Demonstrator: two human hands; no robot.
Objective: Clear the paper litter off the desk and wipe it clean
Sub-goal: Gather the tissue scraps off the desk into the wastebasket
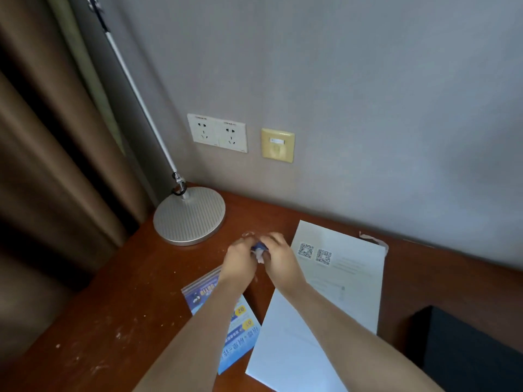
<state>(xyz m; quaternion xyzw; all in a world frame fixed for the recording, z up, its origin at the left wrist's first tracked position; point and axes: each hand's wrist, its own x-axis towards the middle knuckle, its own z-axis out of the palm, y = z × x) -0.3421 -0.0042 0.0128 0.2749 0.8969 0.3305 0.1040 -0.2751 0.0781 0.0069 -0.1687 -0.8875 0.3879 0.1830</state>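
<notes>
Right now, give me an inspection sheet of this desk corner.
Surface: reddish-brown wooden desk, speckled with pale crumbs and smears.
Job's things: small crumpled white-and-blue paper scrap pinched between both hands; blue printed leaflet lying flat under the left forearm; white sheet with two QR codes; plain white sheet overlapping it; torn pale scrap by the wall.
Clutter: round ribbed silver lamp base.
Hands: left hand and right hand both grip the scrap.
Cables: nothing seen.
Surroundings: grey wall, white double socket, yellow data port, brown curtain.
</notes>
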